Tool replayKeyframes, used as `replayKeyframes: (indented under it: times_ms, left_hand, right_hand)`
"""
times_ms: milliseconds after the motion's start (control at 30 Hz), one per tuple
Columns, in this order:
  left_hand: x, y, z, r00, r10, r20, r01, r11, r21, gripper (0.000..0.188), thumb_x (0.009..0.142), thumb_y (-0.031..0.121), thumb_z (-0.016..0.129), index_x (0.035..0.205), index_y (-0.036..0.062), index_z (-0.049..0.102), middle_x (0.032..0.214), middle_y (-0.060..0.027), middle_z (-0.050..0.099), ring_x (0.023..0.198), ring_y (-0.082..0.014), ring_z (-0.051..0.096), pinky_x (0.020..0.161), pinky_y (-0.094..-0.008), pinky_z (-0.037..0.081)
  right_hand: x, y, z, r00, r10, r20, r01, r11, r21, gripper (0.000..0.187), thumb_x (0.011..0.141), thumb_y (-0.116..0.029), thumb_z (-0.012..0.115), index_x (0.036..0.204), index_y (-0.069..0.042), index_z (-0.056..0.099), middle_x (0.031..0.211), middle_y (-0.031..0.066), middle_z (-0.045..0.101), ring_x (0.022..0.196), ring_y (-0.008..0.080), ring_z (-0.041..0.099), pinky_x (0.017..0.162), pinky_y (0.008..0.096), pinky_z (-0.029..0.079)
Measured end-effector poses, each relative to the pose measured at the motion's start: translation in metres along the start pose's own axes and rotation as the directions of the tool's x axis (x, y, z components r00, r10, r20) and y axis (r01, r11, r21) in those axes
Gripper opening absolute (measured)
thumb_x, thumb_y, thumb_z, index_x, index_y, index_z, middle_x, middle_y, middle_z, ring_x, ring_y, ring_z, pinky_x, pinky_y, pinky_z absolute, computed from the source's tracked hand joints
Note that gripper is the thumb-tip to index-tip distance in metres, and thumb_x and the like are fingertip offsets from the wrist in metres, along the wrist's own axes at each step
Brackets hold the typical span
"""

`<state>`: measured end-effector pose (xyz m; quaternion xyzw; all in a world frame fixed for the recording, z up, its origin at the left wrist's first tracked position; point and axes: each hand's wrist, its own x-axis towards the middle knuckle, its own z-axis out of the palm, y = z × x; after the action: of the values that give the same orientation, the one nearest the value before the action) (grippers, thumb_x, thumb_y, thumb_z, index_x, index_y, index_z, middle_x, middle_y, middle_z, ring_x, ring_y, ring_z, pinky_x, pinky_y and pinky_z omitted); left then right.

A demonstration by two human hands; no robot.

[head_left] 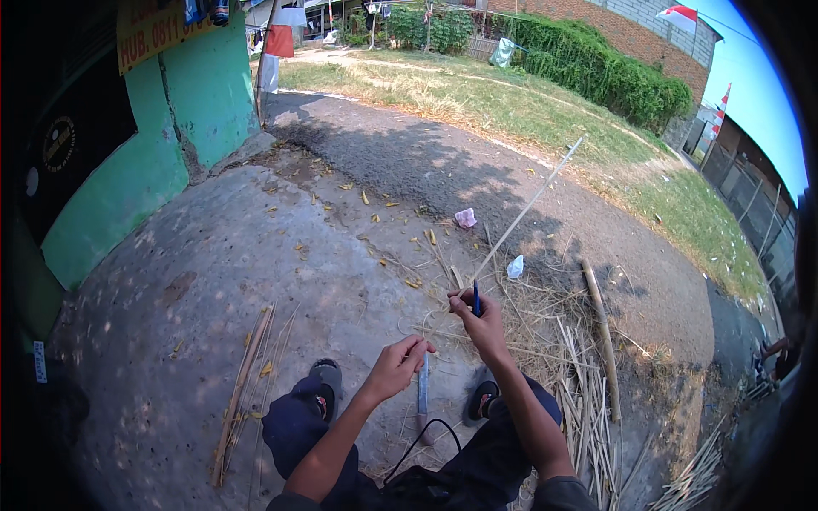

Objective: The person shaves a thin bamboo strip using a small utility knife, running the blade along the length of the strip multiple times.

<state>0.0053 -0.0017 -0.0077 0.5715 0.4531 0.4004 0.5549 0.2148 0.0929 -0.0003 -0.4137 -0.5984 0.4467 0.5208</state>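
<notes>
My right hand point(481, 324) is closed around a long, pale bamboo strip point(532, 200) that reaches up and away to the right. A slim dark blue tool point(476, 298) stands up from the same grip; its kind is unclear. Lower and to the left, my left hand point(397, 370) has its fingers pinched together, and what they hold is too small to make out. A thin curved fibre shows between the two hands. Below the left fingertips, between my feet, is a knife-like tool point(423, 387) with a grey-blue blade and brownish handle end; whether the hand touches it is unclear.
Split bamboo strips point(588, 417) and shavings lie heaped at right, beside a bamboo pole point(603, 341). Bamboo pieces point(244, 392) lie at left. Beyond are a pink wrapper point(465, 218), a white plastic scrap point(515, 267) and a green wall point(119, 204).
</notes>
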Motion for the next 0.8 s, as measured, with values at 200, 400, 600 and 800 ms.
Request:
replayKeyframes:
  times_ms: [200, 400, 600, 800]
  left_hand:
    - [-0.019, -0.026, -0.024, 0.949, 0.169, -0.266, -0.112, 0.970, 0.218, 0.021, 0.111, 0.019, 0.053, 0.116, 0.0013, 0.062, 0.076, -0.0064, 0.065, 0.065, -0.0130, 0.060, 0.063, -0.0333, 0.049]
    - [-0.025, -0.032, -0.036, 0.967, 0.150, -0.206, -0.094, 0.961, 0.261, 0.020, 0.108, 0.020, 0.056, 0.114, 0.0015, 0.059, 0.076, -0.0166, 0.067, 0.073, -0.0366, 0.070, 0.067, -0.0457, 0.051]
    - [-0.027, -0.031, -0.035, 0.922, 0.165, -0.350, -0.018, 0.922, 0.386, 0.019, 0.107, 0.018, 0.055, 0.119, 0.0019, 0.056, 0.084, -0.0149, 0.071, 0.080, -0.0336, 0.073, 0.073, -0.0448, 0.054]
    - [-0.008, -0.030, -0.039, 0.905, 0.236, -0.354, -0.153, 0.957, 0.247, 0.027, 0.105, 0.018, 0.059, 0.125, 0.0041, 0.050, 0.093, -0.0195, 0.073, 0.091, -0.0443, 0.073, 0.080, -0.0521, 0.056]
  right_hand:
    - [0.000, -0.006, 0.044, 0.986, 0.132, 0.102, -0.119, 0.985, -0.125, 0.021, 0.102, -0.018, 0.073, 0.099, 0.003, 0.071, 0.112, 0.0132, 0.077, 0.100, 0.0162, 0.071, 0.091, 0.0344, 0.055]
    - [-0.011, 0.000, 0.060, 0.971, 0.188, 0.150, -0.159, 0.969, -0.188, 0.030, 0.104, -0.024, 0.070, 0.120, 0.001, 0.072, 0.101, 0.0057, 0.075, 0.094, 0.0114, 0.069, 0.089, 0.0308, 0.054]
    - [-0.003, -0.014, 0.081, 0.947, 0.291, 0.135, -0.278, 0.955, -0.103, 0.030, 0.103, -0.022, 0.071, 0.127, -0.003, 0.070, 0.076, -0.0055, 0.058, 0.062, 0.0042, 0.049, 0.059, 0.0242, 0.037]
    - [0.000, -0.008, 0.087, 0.958, 0.283, 0.037, -0.286, 0.951, 0.115, 0.037, 0.102, -0.021, 0.072, 0.132, -0.001, 0.067, 0.066, -0.0113, 0.048, 0.051, 0.0002, 0.035, 0.047, 0.0230, 0.023]
